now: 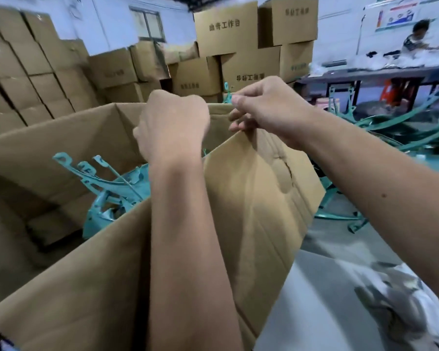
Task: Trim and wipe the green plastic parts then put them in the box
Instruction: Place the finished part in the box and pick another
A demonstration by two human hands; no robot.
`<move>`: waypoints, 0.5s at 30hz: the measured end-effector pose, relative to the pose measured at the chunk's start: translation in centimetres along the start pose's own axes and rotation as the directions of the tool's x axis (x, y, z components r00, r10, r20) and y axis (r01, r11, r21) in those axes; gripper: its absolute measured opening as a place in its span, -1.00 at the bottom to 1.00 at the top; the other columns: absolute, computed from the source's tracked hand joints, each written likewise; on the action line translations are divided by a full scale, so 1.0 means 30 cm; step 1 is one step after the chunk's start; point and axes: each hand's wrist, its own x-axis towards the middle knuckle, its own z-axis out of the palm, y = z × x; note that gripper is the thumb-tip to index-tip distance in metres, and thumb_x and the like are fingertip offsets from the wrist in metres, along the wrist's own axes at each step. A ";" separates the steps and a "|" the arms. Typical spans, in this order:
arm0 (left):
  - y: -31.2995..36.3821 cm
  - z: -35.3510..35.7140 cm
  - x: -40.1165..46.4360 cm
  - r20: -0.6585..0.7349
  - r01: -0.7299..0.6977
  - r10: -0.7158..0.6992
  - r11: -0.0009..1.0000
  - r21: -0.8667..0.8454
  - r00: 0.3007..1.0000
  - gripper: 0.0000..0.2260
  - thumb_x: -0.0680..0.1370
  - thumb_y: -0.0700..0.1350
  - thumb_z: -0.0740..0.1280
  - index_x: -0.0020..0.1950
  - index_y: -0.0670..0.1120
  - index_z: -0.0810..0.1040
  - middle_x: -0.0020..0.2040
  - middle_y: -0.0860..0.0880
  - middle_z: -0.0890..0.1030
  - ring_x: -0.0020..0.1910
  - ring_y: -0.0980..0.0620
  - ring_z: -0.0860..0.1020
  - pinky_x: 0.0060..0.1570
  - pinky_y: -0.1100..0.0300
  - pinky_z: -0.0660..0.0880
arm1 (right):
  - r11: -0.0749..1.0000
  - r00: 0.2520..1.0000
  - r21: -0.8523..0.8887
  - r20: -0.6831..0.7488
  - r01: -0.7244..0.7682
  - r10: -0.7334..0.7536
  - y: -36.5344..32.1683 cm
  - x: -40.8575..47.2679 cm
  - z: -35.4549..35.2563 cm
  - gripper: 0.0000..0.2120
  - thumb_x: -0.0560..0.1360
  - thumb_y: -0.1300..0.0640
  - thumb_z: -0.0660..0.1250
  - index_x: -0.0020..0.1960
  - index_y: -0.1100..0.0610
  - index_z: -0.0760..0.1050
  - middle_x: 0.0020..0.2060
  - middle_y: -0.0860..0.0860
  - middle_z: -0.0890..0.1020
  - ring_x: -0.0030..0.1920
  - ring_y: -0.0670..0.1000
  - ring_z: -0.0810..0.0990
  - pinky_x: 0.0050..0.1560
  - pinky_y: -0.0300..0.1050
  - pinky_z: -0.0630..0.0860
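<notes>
both hands curl over the box (61,138): left hand (174,125) perhaps gripping a hidden part, right hand (266,107) pinching its flap (251,178); parts (107,178) look light, stiff, best gripped mid-arc.

Stacked cardboard cartons (226,29) at back wall — a person (416,39) at far bench (365,74), rt side.

Bright even indoor light, soft shadows, motion blur throughout, wide-angle bending at edges, background hazy
</notes>
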 end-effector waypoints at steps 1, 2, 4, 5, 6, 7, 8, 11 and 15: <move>0.002 0.002 -0.010 0.022 0.010 -0.010 1.000 0.006 1.000 -0.62 0.56 -0.14 0.16 0.36 -0.14 0.48 0.37 -0.16 0.53 0.34 -0.23 0.47 0.32 -0.02 0.40 | 0.980 0.998 -0.192 0.018 0.061 -0.059 0.001 -0.004 0.003 -0.77 0.67 0.16 0.32 0.11 0.27 0.70 -0.06 0.18 0.75 -0.07 0.07 0.75 0.17 -0.01 0.66; 0.002 0.009 -0.015 0.048 0.000 -0.001 1.000 0.025 0.999 -0.64 0.57 -0.14 0.16 0.35 -0.14 0.48 0.37 -0.17 0.54 0.33 -0.23 0.48 0.35 -0.03 0.40 | 0.927 0.993 -0.356 0.040 0.119 -0.112 0.000 -0.008 0.008 -0.77 0.66 0.14 0.32 0.07 0.20 0.74 -0.09 0.12 0.76 -0.04 0.06 0.75 0.21 0.04 0.64; -0.001 0.020 -0.026 0.077 -0.003 -0.001 0.999 0.054 0.997 -0.67 0.58 -0.14 0.18 0.32 -0.14 0.50 0.34 -0.18 0.56 0.30 -0.23 0.50 0.36 -0.04 0.40 | 0.840 0.982 -0.510 0.063 0.185 -0.178 0.000 -0.017 0.018 -0.77 0.65 0.09 0.33 0.06 0.12 0.76 -0.11 0.01 0.75 -0.01 0.04 0.71 0.19 0.07 0.62; 0.002 0.021 -0.027 0.090 -0.001 -0.003 0.999 0.054 0.996 -0.69 0.58 -0.13 0.18 0.29 -0.13 0.51 0.30 -0.18 0.57 0.27 -0.23 0.51 0.34 -0.05 0.42 | 0.826 0.976 -0.524 0.063 0.208 -0.206 0.003 -0.022 0.021 -0.78 0.65 0.06 0.33 0.06 0.08 0.76 -0.13 -0.03 0.73 -0.01 0.02 0.70 0.17 0.05 0.62; 0.006 0.019 -0.035 0.082 -0.013 0.008 0.998 0.062 0.997 -0.73 0.59 -0.13 0.18 0.25 -0.11 0.52 0.24 -0.18 0.58 0.22 -0.22 0.52 0.29 -0.03 0.44 | 0.824 0.969 -0.515 0.061 0.236 -0.240 0.012 -0.030 0.020 -0.79 0.65 0.04 0.34 0.06 0.06 0.75 -0.14 -0.06 0.72 -0.01 0.00 0.69 0.15 0.02 0.61; 0.004 0.019 -0.037 0.074 -0.028 0.023 0.998 0.062 0.997 -0.79 0.59 -0.13 0.19 0.19 -0.10 0.51 0.15 -0.16 0.57 0.14 -0.19 0.52 0.21 0.00 0.44 | 0.835 0.959 -0.480 0.053 0.268 -0.277 0.028 -0.041 0.014 -0.80 0.65 0.04 0.35 0.08 0.05 0.75 -0.13 -0.08 0.72 -0.01 -0.04 0.69 0.15 -0.02 0.61; 0.003 0.019 -0.037 0.064 -0.050 0.046 0.996 0.068 0.997 -0.84 0.59 -0.13 0.20 0.13 -0.09 0.50 0.07 -0.11 0.54 0.08 -0.14 0.50 0.13 0.03 0.43 | 0.863 0.950 -0.411 0.028 0.295 -0.311 0.048 -0.054 0.005 -0.82 0.64 0.06 0.37 0.11 0.05 0.74 -0.10 -0.10 0.72 -0.01 -0.08 0.69 0.14 -0.05 0.61; 0.006 0.039 -0.054 0.007 -0.116 0.116 0.991 0.061 0.993 -0.78 0.56 -0.14 0.23 0.16 -0.08 0.57 0.07 -0.03 0.58 0.13 -0.11 0.52 0.10 0.07 0.43 | 0.941 0.934 -0.140 -0.146 0.308 -0.327 0.137 -0.124 -0.055 -0.84 0.62 0.18 0.38 0.15 0.11 0.71 -0.05 -0.07 0.73 -0.02 -0.06 0.71 0.04 -0.07 0.68; 0.083 0.179 -0.156 -0.091 -0.334 0.325 0.936 -0.107 0.941 -0.88 0.52 -0.11 0.30 -0.02 0.02 0.61 -0.10 0.09 0.62 -0.06 0.08 0.55 -0.20 0.34 0.37 | 0.991 0.943 -0.004 -0.307 0.132 -0.126 0.310 -0.255 -0.185 -0.88 0.64 0.24 0.36 0.07 0.19 0.68 -0.13 0.09 0.73 -0.15 0.02 0.74 -0.28 -0.08 0.66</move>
